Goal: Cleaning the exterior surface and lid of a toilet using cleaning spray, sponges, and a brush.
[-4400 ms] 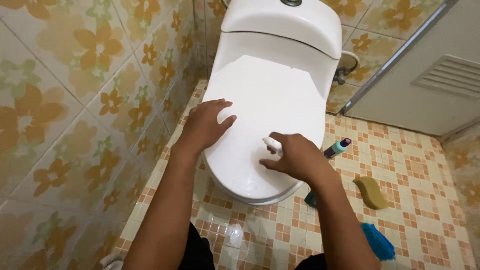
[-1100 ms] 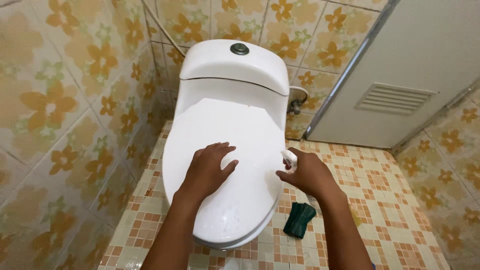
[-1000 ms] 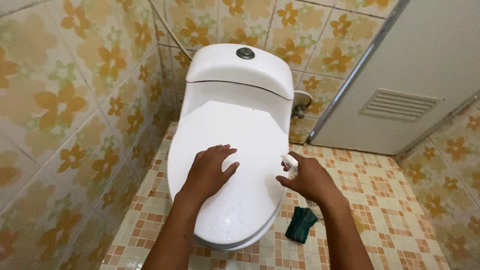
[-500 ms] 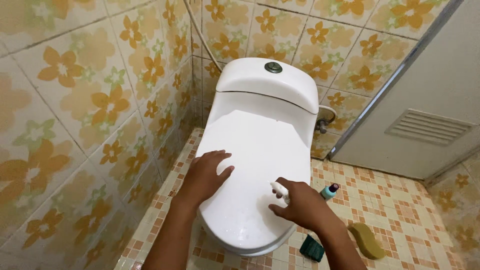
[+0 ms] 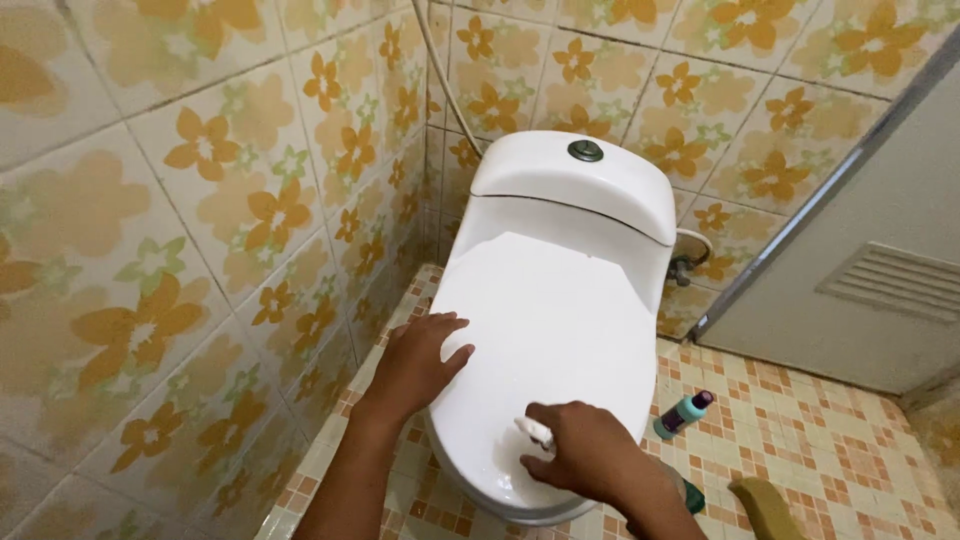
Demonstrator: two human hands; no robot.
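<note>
- Closed around a small white cloth [image 5: 535, 432], the right hand [image 5: 585, 455] presses it near the toilet lid's [image 5: 560, 320] front edge.
- Left hand [image 5: 418, 362] lies flat, fingers spread, at the lid's left edge.
- Far half of the lid lies bare.

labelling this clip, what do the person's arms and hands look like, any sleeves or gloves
Both arms are bare as far as the view shows: no sleeves, no gloves. The left hand and right hand show no rings, watch or bands. Fingernails look short and plain.
</note>
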